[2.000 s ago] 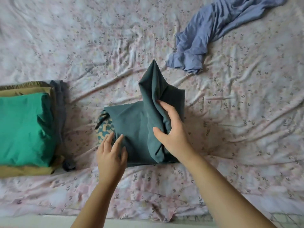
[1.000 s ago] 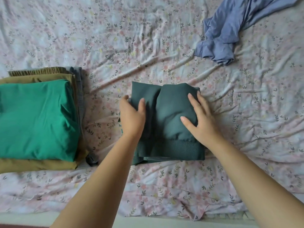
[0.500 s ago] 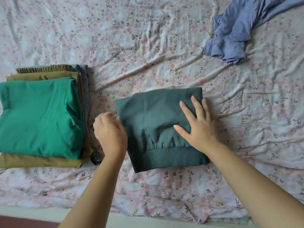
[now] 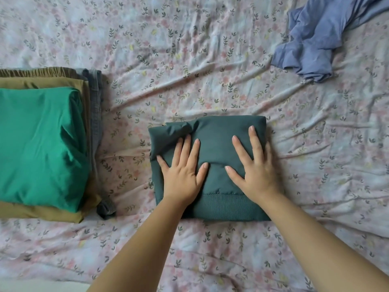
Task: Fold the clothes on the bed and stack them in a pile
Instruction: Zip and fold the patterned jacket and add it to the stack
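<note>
A dark teal garment (image 4: 219, 131) lies folded into a rectangle in the middle of the bed, its ribbed hem toward me. My left hand (image 4: 182, 173) presses flat on its left half with fingers spread. My right hand (image 4: 255, 169) presses flat on its right half the same way. At the left edge stands a pile of folded clothes (image 4: 40, 142): a bright green piece on top, olive pieces beneath it, and grey denim at the bottom. A crumpled blue garment (image 4: 315, 36) lies unfolded at the far right.
The floral bedsheet (image 4: 189, 66) is wrinkled all over. A strip of bare sheet separates the teal garment from the pile. The bed's near edge (image 4: 42, 286) shows at the bottom left.
The teal garment went from a raised flap to a flat folded rectangle. My left hand came from its left edge onto its top; both palms now lie flat on it.
</note>
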A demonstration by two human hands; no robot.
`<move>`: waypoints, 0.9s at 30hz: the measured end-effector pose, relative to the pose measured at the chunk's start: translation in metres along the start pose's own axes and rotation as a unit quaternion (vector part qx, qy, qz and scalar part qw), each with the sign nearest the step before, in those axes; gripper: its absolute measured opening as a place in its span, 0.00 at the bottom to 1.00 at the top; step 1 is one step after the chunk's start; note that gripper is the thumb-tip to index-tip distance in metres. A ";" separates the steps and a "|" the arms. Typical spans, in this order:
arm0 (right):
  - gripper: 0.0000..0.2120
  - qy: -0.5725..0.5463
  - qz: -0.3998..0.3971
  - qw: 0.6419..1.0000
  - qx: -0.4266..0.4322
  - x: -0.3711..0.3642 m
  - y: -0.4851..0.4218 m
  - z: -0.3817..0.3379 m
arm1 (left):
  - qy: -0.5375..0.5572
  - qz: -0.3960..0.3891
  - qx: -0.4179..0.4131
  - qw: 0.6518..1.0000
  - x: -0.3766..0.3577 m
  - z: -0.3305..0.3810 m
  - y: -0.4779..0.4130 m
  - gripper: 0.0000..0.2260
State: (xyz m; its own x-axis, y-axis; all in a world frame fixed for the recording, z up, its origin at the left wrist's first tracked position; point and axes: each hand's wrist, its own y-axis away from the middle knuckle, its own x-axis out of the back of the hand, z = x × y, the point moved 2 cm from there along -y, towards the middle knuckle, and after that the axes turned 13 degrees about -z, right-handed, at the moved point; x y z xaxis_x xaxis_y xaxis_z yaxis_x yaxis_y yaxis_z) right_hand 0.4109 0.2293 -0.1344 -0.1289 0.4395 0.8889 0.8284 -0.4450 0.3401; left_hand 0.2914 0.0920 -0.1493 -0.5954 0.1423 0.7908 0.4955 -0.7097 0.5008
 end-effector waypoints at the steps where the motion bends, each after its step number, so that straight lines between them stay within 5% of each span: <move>1: 0.32 -0.054 0.007 0.998 -0.002 0.003 0.003 0.003 | 0.012 0.025 -0.003 1.000 0.004 0.001 0.005 0.30; 5: 0.31 -0.343 0.002 0.939 -0.033 0.025 0.023 0.017 | 0.106 0.147 0.070 0.981 0.014 -0.013 0.042 0.32; 8: 0.32 -0.474 -0.036 0.877 -0.065 0.028 0.029 0.024 | 0.254 0.112 0.134 0.951 0.021 -0.019 0.056 0.36; 12: 0.35 -0.520 -0.092 0.845 -0.086 0.032 0.020 0.027 | 0.457 0.075 0.137 0.876 0.031 -0.023 0.045 0.34; 21: 0.40 -0.546 -0.097 0.825 -0.104 0.030 0.024 0.024 | 0.310 -0.025 0.116 0.943 0.042 -0.019 0.039 0.37; 27: 0.40 -0.547 -0.062 0.828 -0.105 0.034 0.031 0.013 | 0.482 0.010 0.070 0.874 0.051 -0.021 0.044 0.34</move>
State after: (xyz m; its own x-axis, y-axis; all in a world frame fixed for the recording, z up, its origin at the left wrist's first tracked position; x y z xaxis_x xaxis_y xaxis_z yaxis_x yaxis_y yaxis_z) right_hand 0.4391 0.2406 -0.0972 0.4605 0.8847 0.0721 0.7178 -0.4189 0.5562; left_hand 0.2692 0.0530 -0.0939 -0.8085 -0.5632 0.1706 0.5441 -0.6051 0.5812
